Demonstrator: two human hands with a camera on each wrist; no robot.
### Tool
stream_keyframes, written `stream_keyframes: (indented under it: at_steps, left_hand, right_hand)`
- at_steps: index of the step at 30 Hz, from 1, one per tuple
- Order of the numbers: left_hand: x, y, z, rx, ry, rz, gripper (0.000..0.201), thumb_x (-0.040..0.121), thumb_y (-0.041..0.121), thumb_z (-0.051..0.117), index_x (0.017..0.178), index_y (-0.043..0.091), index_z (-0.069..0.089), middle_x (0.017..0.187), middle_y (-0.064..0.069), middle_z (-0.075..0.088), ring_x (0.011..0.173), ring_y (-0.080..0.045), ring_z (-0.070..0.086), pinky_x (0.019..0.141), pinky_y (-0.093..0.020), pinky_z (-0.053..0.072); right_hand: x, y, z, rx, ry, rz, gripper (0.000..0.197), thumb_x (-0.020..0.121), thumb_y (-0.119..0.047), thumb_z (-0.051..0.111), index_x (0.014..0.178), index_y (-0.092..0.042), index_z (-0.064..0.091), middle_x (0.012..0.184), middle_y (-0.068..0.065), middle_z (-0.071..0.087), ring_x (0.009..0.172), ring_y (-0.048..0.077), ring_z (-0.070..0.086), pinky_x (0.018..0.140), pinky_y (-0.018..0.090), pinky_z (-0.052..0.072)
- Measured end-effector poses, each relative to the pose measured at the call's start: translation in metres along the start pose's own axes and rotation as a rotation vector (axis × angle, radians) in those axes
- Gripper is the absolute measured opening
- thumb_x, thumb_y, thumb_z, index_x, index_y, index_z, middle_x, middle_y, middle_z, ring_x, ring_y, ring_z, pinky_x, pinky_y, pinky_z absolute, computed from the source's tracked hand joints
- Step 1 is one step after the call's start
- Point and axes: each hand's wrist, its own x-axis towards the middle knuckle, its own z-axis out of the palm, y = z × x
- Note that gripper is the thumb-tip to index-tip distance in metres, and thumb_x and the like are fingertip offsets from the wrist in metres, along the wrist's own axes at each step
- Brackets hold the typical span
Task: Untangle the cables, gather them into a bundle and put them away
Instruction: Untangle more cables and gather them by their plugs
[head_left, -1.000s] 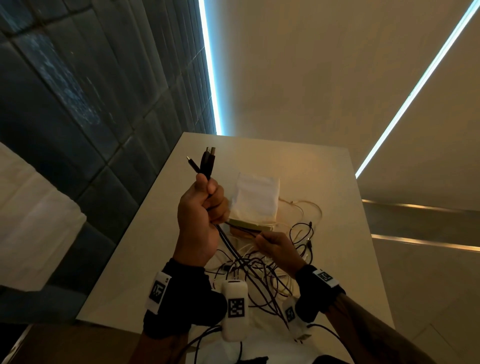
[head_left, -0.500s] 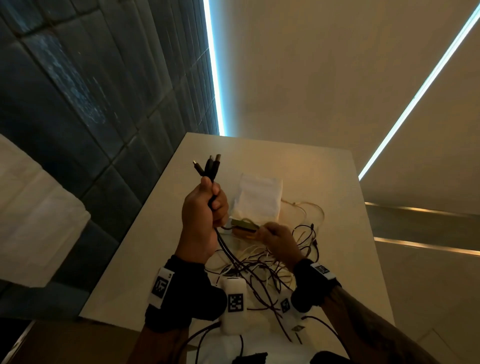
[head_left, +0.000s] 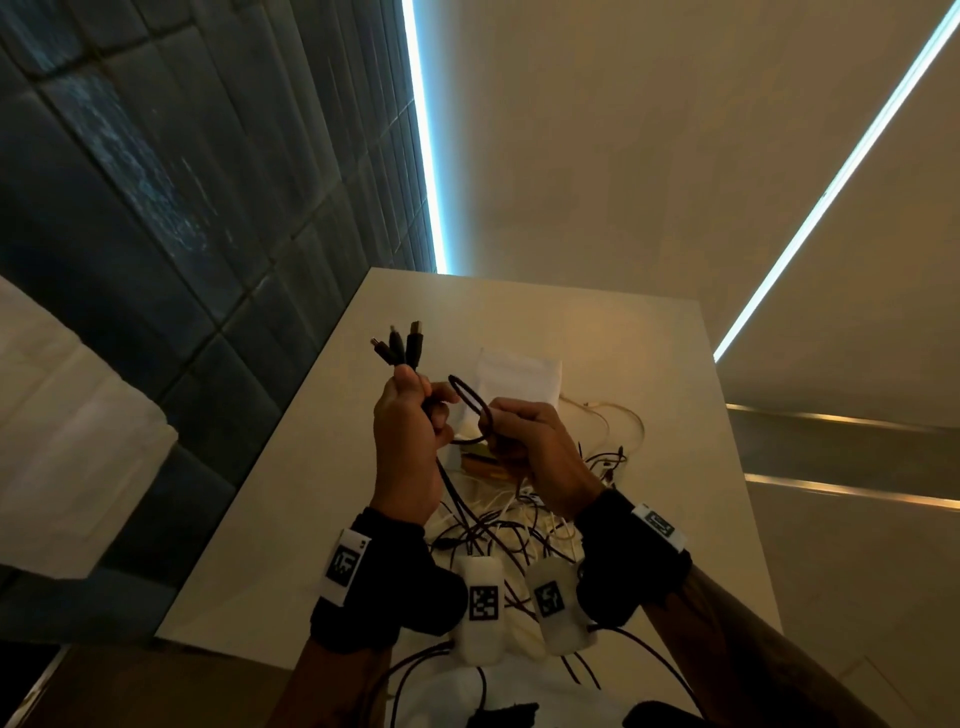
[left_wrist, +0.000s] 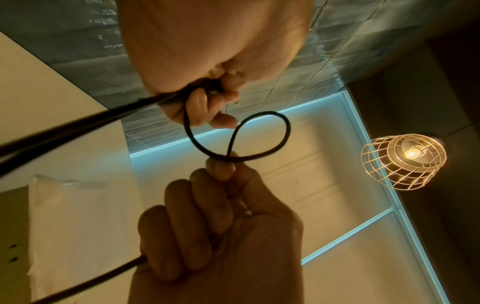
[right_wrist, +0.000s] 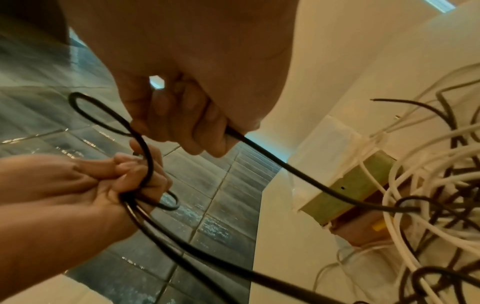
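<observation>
My left hand is raised over the table and grips several black cables, their three plugs sticking up above the fist. The cables hang from it down into a tangle of black and white cables on the table. Right beside it, my right hand pinches a small loop of black cable that runs across to the left fist. The left wrist view shows the loop between the left fingers and the right hand. In the right wrist view the right hand holds the cable above the left hand.
A white pouch lies on a flat greenish box behind the hands. The pale table has its left edge by a dark tiled wall. A thin beige cable lies far right. A wire-cage lamp hangs overhead.
My right hand has risen from the cable pile to the left hand, bringing up a loop of black cable. The left hand has kept its grip on the plugs.
</observation>
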Motion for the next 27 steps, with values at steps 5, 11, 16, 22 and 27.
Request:
stream_keyframes:
  at_steps: [5, 11, 16, 22, 27]
  left_hand:
    - [-0.003, -0.004, 0.002, 0.013, -0.044, 0.044, 0.036, 0.105, 0.031, 0.03, 0.075, 0.016, 0.042, 0.063, -0.003, 0.055, 0.059, -0.018, 0.045, 0.064, -0.032, 0.042]
    - [-0.01, -0.005, 0.009, -0.078, -0.25, 0.045, 0.038, 0.105, 0.032, 0.029, 0.075, 0.012, 0.042, 0.053, -0.001, 0.036, 0.041, -0.016, 0.034, 0.044, -0.028, 0.035]
    - [-0.009, -0.004, 0.01, 0.109, -0.358, 0.03, 0.04, 0.105, 0.033, 0.027, 0.074, 0.013, 0.043, 0.05, -0.002, 0.04, 0.036, -0.015, 0.028, 0.036, -0.02, 0.024]
    - [0.001, -0.001, 0.0, -0.106, -0.332, -0.167, 0.041, 0.104, 0.036, 0.027, 0.072, 0.015, 0.043, 0.054, 0.001, 0.035, 0.045, -0.011, 0.024, 0.047, -0.025, 0.021]
    - [0.007, 0.007, -0.01, -0.351, -0.356, -0.268, 0.042, 0.103, 0.038, 0.026, 0.07, 0.019, 0.042, 0.06, 0.003, 0.038, 0.051, -0.009, 0.026, 0.054, -0.026, 0.023]
  right_hand:
    - [0.005, 0.015, -0.005, 0.114, -0.1, 0.154, 0.031, 0.088, -0.021, 0.056, 0.058, -0.018, 0.048, 0.056, -0.002, 0.027, 0.054, 0.018, 0.013, 0.051, 0.028, 0.013]
    - [0.011, 0.031, -0.009, 0.404, -0.21, 0.331, 0.025, 0.087, -0.016, 0.043, 0.064, -0.018, 0.051, 0.061, -0.005, 0.011, 0.048, 0.01, 0.008, 0.042, 0.023, 0.009]
    - [0.007, 0.032, -0.007, 0.383, -0.232, 0.413, 0.027, 0.091, -0.018, 0.036, 0.065, -0.016, 0.041, 0.06, -0.004, 0.013, 0.048, 0.01, 0.009, 0.045, 0.023, 0.011]
    - [0.012, 0.045, -0.012, 0.291, -0.195, 0.326, 0.024, 0.088, -0.017, 0.044, 0.066, -0.019, 0.035, 0.067, 0.004, 0.008, 0.045, 0.01, 0.013, 0.042, 0.024, 0.01]
    - [0.002, 0.064, -0.028, 0.138, -0.044, 0.229, 0.027, 0.098, -0.031, 0.052, 0.081, -0.012, 0.062, 0.061, 0.0, 0.023, 0.048, 0.011, 0.017, 0.048, 0.029, 0.011]
